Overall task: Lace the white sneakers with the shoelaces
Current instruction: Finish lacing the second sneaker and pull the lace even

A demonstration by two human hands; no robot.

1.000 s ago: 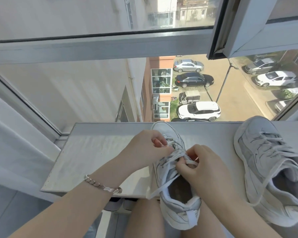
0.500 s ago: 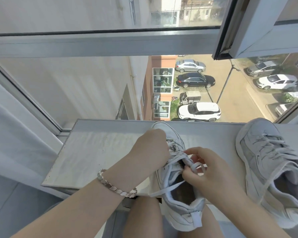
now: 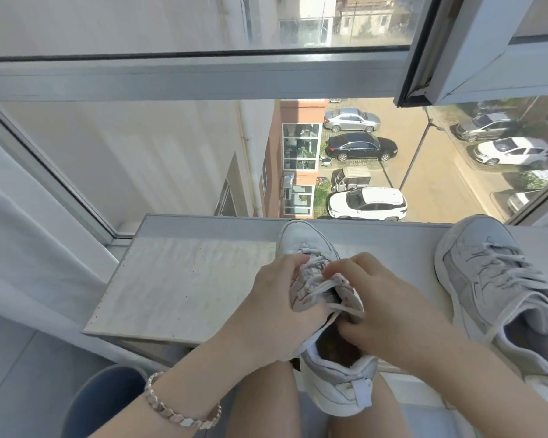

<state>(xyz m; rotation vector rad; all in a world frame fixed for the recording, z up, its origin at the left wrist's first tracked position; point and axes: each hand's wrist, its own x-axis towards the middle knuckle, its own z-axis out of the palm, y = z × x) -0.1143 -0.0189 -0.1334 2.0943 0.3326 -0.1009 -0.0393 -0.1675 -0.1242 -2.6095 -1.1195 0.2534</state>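
Two white sneakers lie on a pale windowsill (image 3: 187,279) in the head view, their toes toward the glass. The middle sneaker (image 3: 299,238) sits right in front of the person, with its heel hanging off the near edge of the sill above the bare thighs. Both hands are closed on it.

The left hand (image 3: 276,308) grips the left side of the upper, with its fingers curled in over the eyelet row. The right hand (image 3: 383,308) comes in from the other side, its fingers bent over the right eyelet row. Its thumb and fingertips pinch the shoelace (image 3: 323,287), though the exact spot of the pinch is hidden under the fingers. The lace crosses the tongue between the two hands, and one strand runs down and left past the collar, loose at its end.

The second sneaker (image 3: 494,286) lies well apart at the right end of the sill. Neither hand touches it, and its own laces are threaded and lie slack across the tongue.

A silver link bracelet (image 3: 181,415) circles the left wrist. Below the sill at lower left stands a blue-grey bucket (image 3: 102,403), and a white curtain (image 3: 19,248) hangs at the left edge. Through the window frame (image 3: 203,77), far below, a white car (image 3: 367,203) and a black car (image 3: 361,147) are parked beside a building.
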